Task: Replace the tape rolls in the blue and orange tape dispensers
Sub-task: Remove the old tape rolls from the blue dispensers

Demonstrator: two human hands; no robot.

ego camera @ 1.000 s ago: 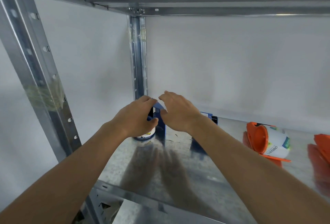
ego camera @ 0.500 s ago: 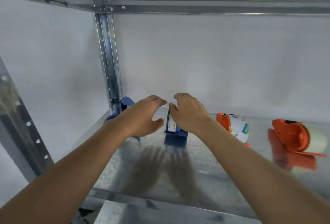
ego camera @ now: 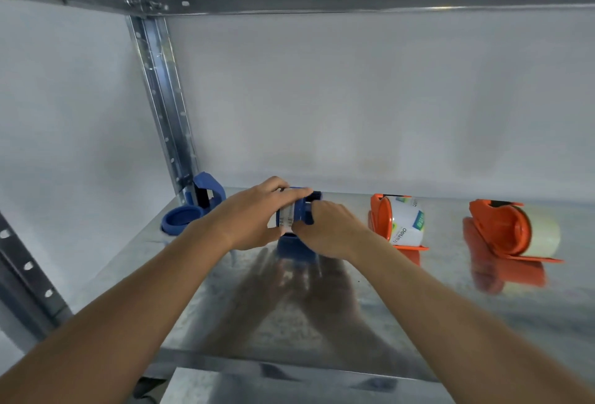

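A blue tape dispenser (ego camera: 301, 208) holding a white tape roll (ego camera: 286, 217) stands mid-shelf between my hands. My left hand (ego camera: 254, 220) grips its left side, fingers curled over the top and thumb below the roll. From the right, my right hand (ego camera: 328, 233) holds the dispenser's body, fingers wrapped round it. A second blue dispenser (ego camera: 196, 207) lies at the back left by the upright. Two orange dispensers stand to the right: one (ego camera: 383, 220) with a white labelled roll (ego camera: 407, 225), the other (ego camera: 502, 229) with a pale roll (ego camera: 544, 234).
All items rest on a shiny metal shelf (ego camera: 418, 323). A perforated steel upright (ego camera: 164, 97) rises at the back left, and a shelf beam (ego camera: 322, 1) runs overhead. A white wall closes the back.
My hands left the back-left blue dispenser and moved right onto the second blue dispenser, closing round it. The view panned right, so both orange dispensers now show fully.
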